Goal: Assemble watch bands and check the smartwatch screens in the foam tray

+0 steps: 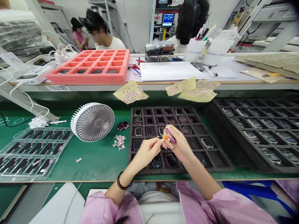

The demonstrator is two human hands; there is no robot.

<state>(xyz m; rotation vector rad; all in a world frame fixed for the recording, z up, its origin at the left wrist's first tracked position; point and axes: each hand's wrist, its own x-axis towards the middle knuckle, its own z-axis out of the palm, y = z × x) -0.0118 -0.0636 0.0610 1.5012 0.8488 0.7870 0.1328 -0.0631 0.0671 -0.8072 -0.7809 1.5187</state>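
Note:
Over the black foam tray (pixel 173 169), my right hand (pixel 178 143) grips a small purple watch case (pixel 171 136), tilted on edge. My left hand (pixel 149 151) pinches a small orange strip (pixel 166 137) against the near side of that case. Whether the strip is fixed to the case I cannot tell. Below and around both hands, smartwatch bodies with dark screens sit in the tray's compartments, some purple-edged, some silver, such as the silver watch (pixel 207 143) on the right. My hands hide part of the tray's middle.
A white fan (pixel 93 122) stands left of the tray, near loose small pale pieces (pixel 119 142) and two watch bodies (pixel 123 125). A clear plastic tray (pixel 35 152) of dark parts lies far left. Another foam tray (pixel 259 130) is right. A pink foam tray (pixel 88 79) rests on the shelf.

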